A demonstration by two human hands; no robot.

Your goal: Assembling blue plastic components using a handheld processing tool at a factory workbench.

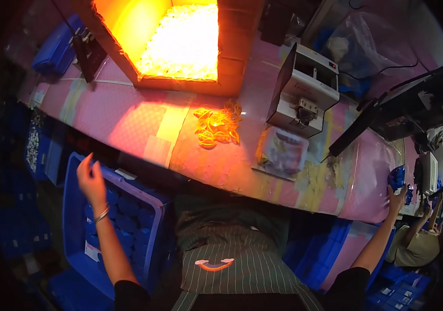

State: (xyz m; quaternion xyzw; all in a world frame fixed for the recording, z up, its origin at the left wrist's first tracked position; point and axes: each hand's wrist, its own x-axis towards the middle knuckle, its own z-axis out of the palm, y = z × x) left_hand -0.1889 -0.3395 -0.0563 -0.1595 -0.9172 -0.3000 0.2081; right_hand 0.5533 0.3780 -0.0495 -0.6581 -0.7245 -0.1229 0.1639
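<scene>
The big blue plastic bin [76, 220] looks smooth. The brown cardboard box [233, 52] is dull, with rough edges. The dark striped cloth apron [247, 280] isn't shiny, but the pink plastic table cover [359, 193] is.

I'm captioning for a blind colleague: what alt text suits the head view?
A person's right hand touches a blue item at a pink bench's edge; the open left hand hovers over a blue bin. Yellow bands lie before a brightly lit box.
</scene>
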